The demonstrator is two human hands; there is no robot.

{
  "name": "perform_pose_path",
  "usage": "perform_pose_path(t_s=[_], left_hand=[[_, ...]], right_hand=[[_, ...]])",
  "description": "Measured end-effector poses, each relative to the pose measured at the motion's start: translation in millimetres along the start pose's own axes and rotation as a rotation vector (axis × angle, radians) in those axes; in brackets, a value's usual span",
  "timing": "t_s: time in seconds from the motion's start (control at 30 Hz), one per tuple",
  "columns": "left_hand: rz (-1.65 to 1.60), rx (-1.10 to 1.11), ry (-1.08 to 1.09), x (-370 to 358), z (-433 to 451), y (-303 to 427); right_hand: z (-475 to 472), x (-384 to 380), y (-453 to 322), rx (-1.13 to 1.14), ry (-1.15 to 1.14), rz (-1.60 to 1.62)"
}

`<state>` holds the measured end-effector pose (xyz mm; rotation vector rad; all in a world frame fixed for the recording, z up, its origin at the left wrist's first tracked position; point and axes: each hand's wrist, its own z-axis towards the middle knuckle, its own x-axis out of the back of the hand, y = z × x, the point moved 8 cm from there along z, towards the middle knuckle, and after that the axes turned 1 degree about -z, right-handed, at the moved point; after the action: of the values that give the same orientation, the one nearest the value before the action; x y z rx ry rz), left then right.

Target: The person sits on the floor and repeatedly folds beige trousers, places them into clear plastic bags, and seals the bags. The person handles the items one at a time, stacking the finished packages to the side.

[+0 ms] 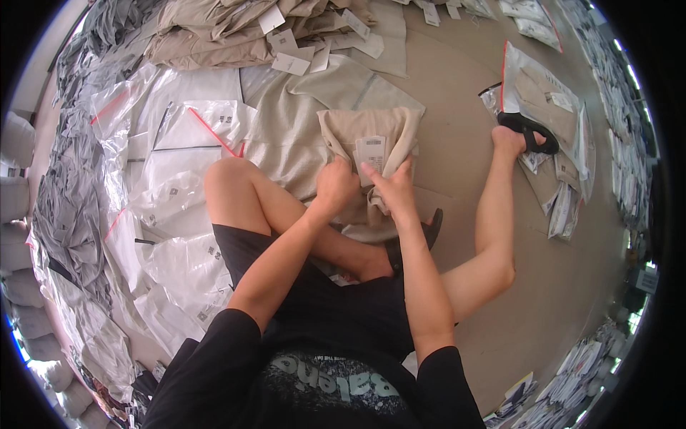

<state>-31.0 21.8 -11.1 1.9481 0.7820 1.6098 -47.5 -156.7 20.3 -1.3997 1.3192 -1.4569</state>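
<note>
A beige garment (338, 124), partly folded, lies before me on a pale woven plastic sheet (276, 128). White paper tags (373, 147), one bearing a barcode and print, rest on its middle. My left hand (337, 182) grips the garment's left edge, its fingers curled into the cloth. On the other side, my right hand (395, 185) holds the right edge, with the thumb reaching toward the tags. Some of the cloth bunches up below the tags between both hands. The fingertips are partly hidden by fabric.
Beige garments with tags (214, 32) are heaped ahead. Clear zip bags (182, 161) with red or black closures spread leftward, beside grey garments (72, 214). Bagged beige garments (546, 102) lie right, by my sandalled foot (528, 137). Stacked packages (635, 161) line the far right.
</note>
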Motion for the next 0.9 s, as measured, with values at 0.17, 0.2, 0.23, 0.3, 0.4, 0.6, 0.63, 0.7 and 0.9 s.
perform_pose_path(t_s=[0.17,0.2,0.23,0.3,0.4,0.6,0.63,0.7,0.9], left_hand=[[-0.259,-0.017,-0.248,-6.7,-23.4,33.0],[-0.477,-0.013,-0.336,-4.5,-30.8,39.8],[-0.511,-0.089,-0.317,-2.4,-36.0,40.7],[-0.570,-0.246,-0.282,-9.0,-47.9,56.9],[-0.558,-0.376,-0.129,-4.1,-69.7,70.9],[-0.280,-0.452,-0.541,10.9,-97.5,55.8],[-0.121,-0.542,-0.511,41.4,-93.3,52.5],[-0.038,-0.402,-0.245,114.1,-60.5,16.8],[0.531,-0.136,0.169,326.1,59.9,-236.2]], right_hand=[[2.8,-11.5,1.4,-0.143,-0.015,-0.205],[3.0,-12.9,-4.1,-0.157,-0.033,-0.224],[2.4,-20.6,-8.3,-0.169,-0.062,-0.237],[9.0,-22.7,-2.0,-0.064,-0.097,-0.281],[15.4,-32.9,2.4,-0.048,-0.215,-0.405],[10.3,-26.4,-18.3,0.019,-0.172,-0.736],[10.9,-23.7,-20.5,-0.004,-0.179,-0.703],[7.6,-7.9,-25.3,-0.067,-0.185,-0.644],[-20.3,20.4,-52.7,-0.053,-0.219,-0.116]])
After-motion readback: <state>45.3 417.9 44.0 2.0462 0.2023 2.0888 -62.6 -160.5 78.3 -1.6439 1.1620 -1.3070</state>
